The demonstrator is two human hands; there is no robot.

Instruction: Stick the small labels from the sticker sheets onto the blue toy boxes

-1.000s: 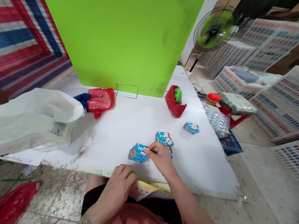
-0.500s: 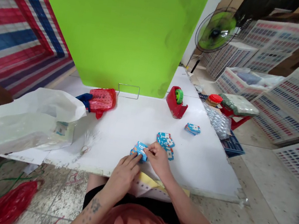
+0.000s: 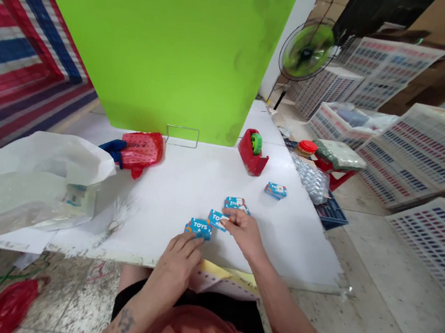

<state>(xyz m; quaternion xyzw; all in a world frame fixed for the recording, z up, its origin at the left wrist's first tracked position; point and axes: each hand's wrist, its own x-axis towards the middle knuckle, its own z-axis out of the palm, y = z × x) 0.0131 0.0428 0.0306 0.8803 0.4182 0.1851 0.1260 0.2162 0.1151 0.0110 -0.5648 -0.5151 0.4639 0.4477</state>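
Observation:
A stack of blue TOYS cards (image 3: 199,227) lies near the table's front edge. My left hand (image 3: 179,261) rests at its lower edge, fingers spread, fingertips touching the cards. Just right of that stack, my right hand (image 3: 243,232) pinches one blue TOYS card (image 3: 217,218) between thumb and fingers. More cards (image 3: 234,203) lie beyond the right fingers and are partly covered by them. A separate small pile of cards (image 3: 276,190) sits farther right, below the red tape dispenser (image 3: 252,153).
A green panel (image 3: 161,44) stands at the back with a wire holder at its foot. Left are a red packet (image 3: 143,149), a blue item, white ties (image 3: 120,212) and a large white plastic bag (image 3: 26,180). Crates, a fan (image 3: 307,51) and a red stool are on the right.
My right hand has drawn a card off the stack to the right. My left hand has slid slightly down on the stack. The whole view has shifted a little.

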